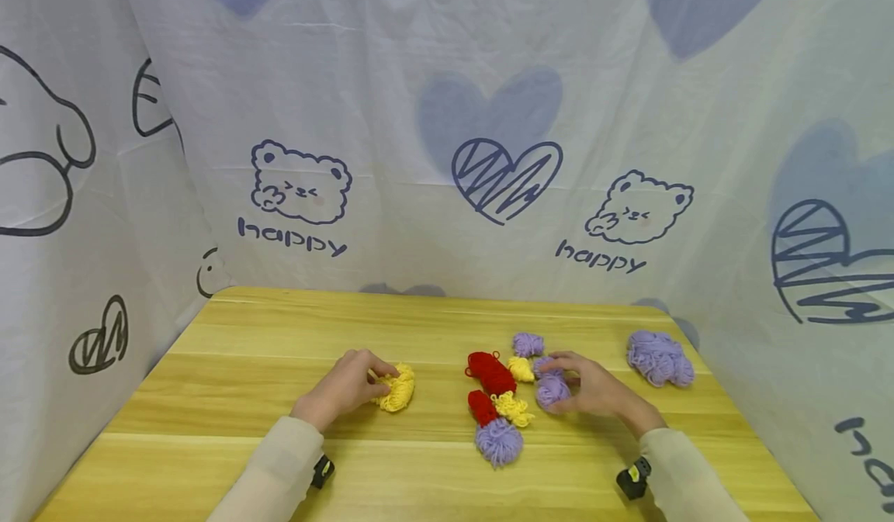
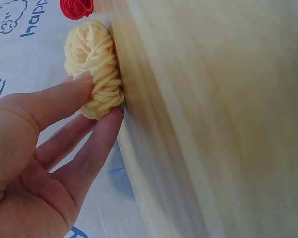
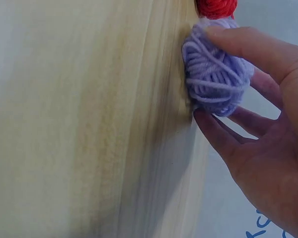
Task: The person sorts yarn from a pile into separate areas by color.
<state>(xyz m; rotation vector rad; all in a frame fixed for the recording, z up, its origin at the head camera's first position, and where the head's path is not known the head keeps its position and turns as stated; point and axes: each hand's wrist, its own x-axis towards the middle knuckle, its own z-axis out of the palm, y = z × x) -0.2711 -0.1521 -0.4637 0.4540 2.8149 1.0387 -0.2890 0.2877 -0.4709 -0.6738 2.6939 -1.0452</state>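
Note:
My left hand (image 1: 349, 386) pinches a yellow yarn ball (image 1: 399, 390) at the left of the loose group. In the left wrist view the thumb lies on the near side of this yellow ball (image 2: 99, 64), with fingertips under its lower end. On the other side, my right hand (image 1: 594, 386) holds a purple yarn ball (image 1: 552, 392) between thumb and fingers. Seen from the right wrist, that purple ball (image 3: 216, 74) is wound with thick strands and sits against the wooden surface. Another purple ball (image 1: 543, 366) lies just behind it, partly covered by the fingers.
Between the hands lie a large red yarn ball (image 1: 491, 373), a smaller red one (image 1: 482, 408), two yellow ones (image 1: 520, 368) and a purple one in front (image 1: 499, 442). Another purple ball (image 1: 528, 343) lies behind. A purple cluster (image 1: 660, 359) rests at the wooden table's (image 1: 391, 475) right.

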